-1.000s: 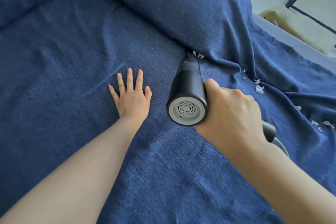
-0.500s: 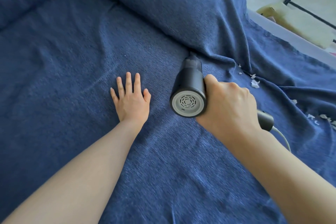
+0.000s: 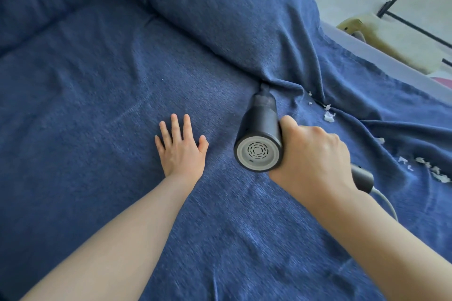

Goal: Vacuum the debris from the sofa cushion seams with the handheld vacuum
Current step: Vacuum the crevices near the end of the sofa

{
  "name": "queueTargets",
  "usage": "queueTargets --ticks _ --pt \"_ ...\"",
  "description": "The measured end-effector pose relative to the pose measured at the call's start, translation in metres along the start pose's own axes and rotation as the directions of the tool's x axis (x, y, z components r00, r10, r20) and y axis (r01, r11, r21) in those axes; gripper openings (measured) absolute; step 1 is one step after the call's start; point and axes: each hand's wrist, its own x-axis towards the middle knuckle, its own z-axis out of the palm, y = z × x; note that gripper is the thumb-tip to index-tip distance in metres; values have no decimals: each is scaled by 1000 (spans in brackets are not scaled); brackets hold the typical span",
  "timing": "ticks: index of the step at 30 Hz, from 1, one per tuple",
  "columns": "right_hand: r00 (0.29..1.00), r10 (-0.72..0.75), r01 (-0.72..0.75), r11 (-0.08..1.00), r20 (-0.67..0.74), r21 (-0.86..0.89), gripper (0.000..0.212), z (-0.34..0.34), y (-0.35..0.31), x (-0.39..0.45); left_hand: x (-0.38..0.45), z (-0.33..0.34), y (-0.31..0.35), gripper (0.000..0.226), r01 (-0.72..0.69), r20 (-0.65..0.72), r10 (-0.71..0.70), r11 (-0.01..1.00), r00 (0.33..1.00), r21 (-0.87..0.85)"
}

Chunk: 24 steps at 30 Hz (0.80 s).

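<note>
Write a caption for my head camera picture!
Right hand points the handheld vacuum into the sofa seam while the left hand presses the blue cover flat.

Two bare forearms, no sleeves in view, reach in from the lower edge; the left hand [image 3: 181,151] and the right hand [image 3: 311,156] carry no gloves, rings, watch or bracelet

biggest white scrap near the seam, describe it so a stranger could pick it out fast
Start at the blue sofa cushion and follow the seam right of the vacuum nozzle. The biggest white scrap lies just below the fold, larger and fluffier than the tiny flecks above it.
</note>
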Motion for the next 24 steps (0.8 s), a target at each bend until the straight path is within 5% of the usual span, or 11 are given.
queueTargets --ticks 11,18,24 --pt "999 53 -52 995 -9 80 29 2 31 -27 -13 10 56 60 -134 95 130 990 987 36" --pt "981 172 -160 979 -87 123 35 -6 48 -44 -5 21 80 63 -340 17 340 935 940 102" --pt "964 263 -261 964 -30 38 42 -1 56 -53 -5 38 86 65 -356 -5 359 928 933 115"
